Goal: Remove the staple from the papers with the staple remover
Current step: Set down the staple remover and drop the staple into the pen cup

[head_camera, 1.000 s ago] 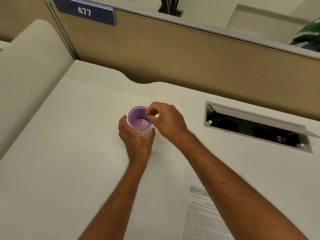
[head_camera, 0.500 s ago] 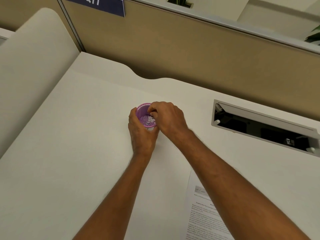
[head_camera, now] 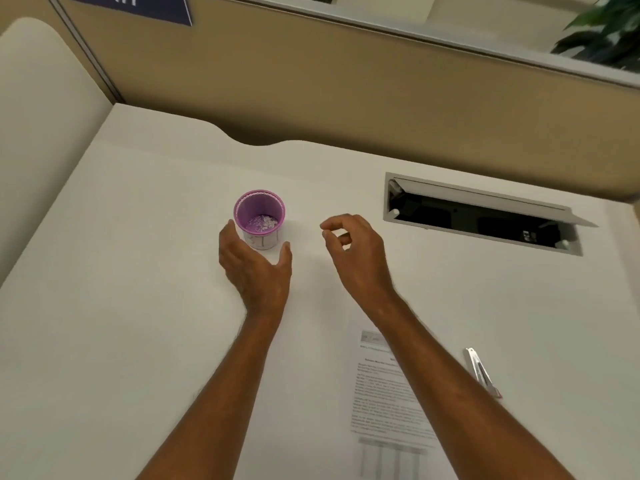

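A small purple cup (head_camera: 259, 216) with bits of metal in its bottom stands on the white desk (head_camera: 138, 271). My left hand (head_camera: 256, 268) is just in front of the cup, fingers spread, a little apart from its wall. My right hand (head_camera: 356, 251) hovers to the right of the cup with fingers loosely curled and nothing in them. The printed papers (head_camera: 384, 393) lie near the front of the desk, partly under my right forearm. A flat metal staple remover (head_camera: 479, 370) with a red end lies to the right of the papers.
An open cable hatch (head_camera: 481, 216) is set into the desk at the right. A tan partition (head_camera: 346, 91) runs along the back, with a blue number sign (head_camera: 138, 5) and a plant (head_camera: 606, 32). A cream panel (head_camera: 41, 98) stands at the left.
My right hand has left the cup's mouth and moved to the right. My left hand has let go of the cup and opened. The view has shifted, bringing the staple remover into sight.
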{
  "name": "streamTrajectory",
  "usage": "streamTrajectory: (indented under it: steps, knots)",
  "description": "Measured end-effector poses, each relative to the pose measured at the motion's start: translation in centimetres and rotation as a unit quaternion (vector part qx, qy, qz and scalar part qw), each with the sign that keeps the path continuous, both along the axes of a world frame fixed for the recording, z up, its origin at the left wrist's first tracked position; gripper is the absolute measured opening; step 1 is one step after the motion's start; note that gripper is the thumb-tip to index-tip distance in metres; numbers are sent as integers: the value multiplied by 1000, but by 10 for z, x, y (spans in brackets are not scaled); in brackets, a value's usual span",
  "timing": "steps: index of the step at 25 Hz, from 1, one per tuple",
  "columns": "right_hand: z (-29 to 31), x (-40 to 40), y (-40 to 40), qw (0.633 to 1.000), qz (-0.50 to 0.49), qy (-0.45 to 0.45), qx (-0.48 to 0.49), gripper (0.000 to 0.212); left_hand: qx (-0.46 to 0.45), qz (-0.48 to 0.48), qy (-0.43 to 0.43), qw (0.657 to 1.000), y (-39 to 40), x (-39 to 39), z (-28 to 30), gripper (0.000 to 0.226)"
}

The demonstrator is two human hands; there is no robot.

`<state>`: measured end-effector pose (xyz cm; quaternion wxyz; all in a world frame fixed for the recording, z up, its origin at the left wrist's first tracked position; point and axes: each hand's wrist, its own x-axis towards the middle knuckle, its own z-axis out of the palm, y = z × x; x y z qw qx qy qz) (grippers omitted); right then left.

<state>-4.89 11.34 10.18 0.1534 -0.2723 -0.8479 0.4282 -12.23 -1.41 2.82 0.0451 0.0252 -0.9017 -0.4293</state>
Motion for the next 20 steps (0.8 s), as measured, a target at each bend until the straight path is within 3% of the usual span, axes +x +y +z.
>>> streamTrajectory:
  steps: [4, 9, 15, 20]
  knots:
    - [-23, 131, 3, 993, -116, -23, -23, 21, -44, -83, -40, 995, 9, 91, -1, 77]
    - [-56, 248, -11, 974, -203, -88, -43, 37, -140, -296, -92, 940, 18, 188, -9, 74]
    - [-66, 292, -17, 941, -265, -198, -75, 59, -274, -431, -18, 860, 6, 224, -13, 66]
    - [-66, 292, -13, 911, -286, -295, -43, 75, -296, -432, 17, 852, 4, 221, -14, 66]
